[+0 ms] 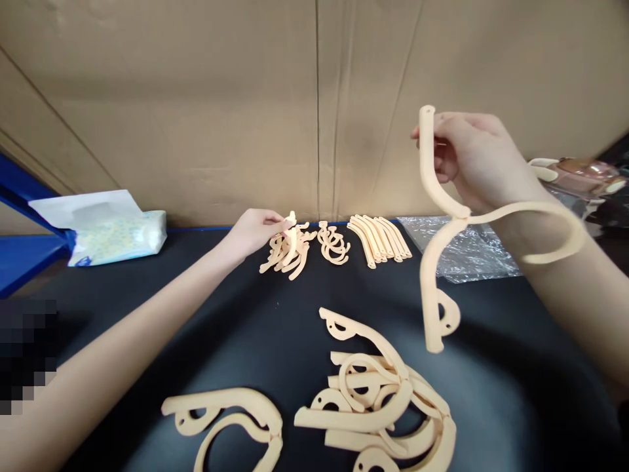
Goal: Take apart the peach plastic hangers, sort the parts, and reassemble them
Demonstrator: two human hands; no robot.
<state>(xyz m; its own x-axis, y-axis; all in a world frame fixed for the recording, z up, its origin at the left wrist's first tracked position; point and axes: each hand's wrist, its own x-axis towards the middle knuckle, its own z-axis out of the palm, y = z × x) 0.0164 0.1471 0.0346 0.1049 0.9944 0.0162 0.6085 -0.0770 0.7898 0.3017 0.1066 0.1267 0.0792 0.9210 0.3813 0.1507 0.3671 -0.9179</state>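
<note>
Brown cardboard (196, 131) stands behind a black tabletop (236, 341). The right hand (472, 154), raised, has its fingers closed round the upper arm of a cream folding hanger (459, 214), which hangs down below that hand, its hook curving across the forearm. The left hand (250, 231), lower and farther out, pinches a cream piece (291, 241) between its fingertips, right over a heap of similar parts (278, 254). Just right of the left hand's heap lie some loose hooks (324, 241), then a row of curved arms (378, 239). Clear plastic (472, 255) lies below and behind the right hand. Nearer the body, between both forearms, are piled hangers (373, 419) and a separate hanger (260, 410). A soft packet (118, 236) sits well left of the left hand.
</note>
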